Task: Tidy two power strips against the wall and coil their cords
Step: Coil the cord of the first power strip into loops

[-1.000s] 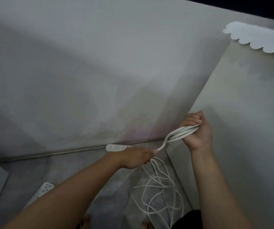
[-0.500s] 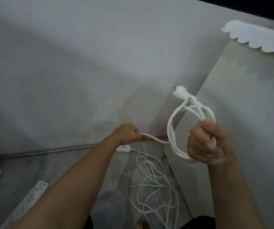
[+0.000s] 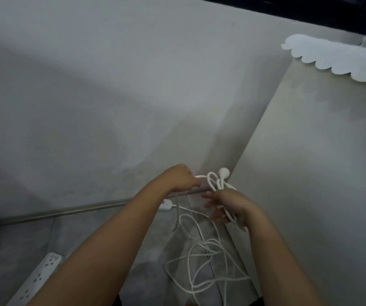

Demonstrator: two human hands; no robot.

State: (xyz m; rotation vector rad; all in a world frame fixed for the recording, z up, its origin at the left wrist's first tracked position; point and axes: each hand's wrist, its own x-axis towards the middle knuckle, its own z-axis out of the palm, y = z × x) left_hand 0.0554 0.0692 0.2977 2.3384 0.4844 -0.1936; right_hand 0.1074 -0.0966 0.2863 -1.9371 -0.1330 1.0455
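The right hand (image 3: 228, 206) holds several loops of the white cord (image 3: 207, 242), its plug (image 3: 224, 172) standing above the knuckles; the fingers are blurred. Just beside it, the left hand (image 3: 181, 180) pinches a strand of the same cord. The slack lies tangled on the floor (image 3: 93, 235) below both hands. One power strip (image 3: 166, 205) sits against the wall (image 3: 111, 96) under the left wrist, and a second strip (image 3: 38, 279) lies well apart at lower left

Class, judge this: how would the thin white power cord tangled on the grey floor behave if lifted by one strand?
Probably floppy: the thin white power cord sprawls in slack, overlapping loops on the grey floor, so lifting one strand would likely drag a tangle. It seems light, since the right hand holds several coils. The round white plug may swing.
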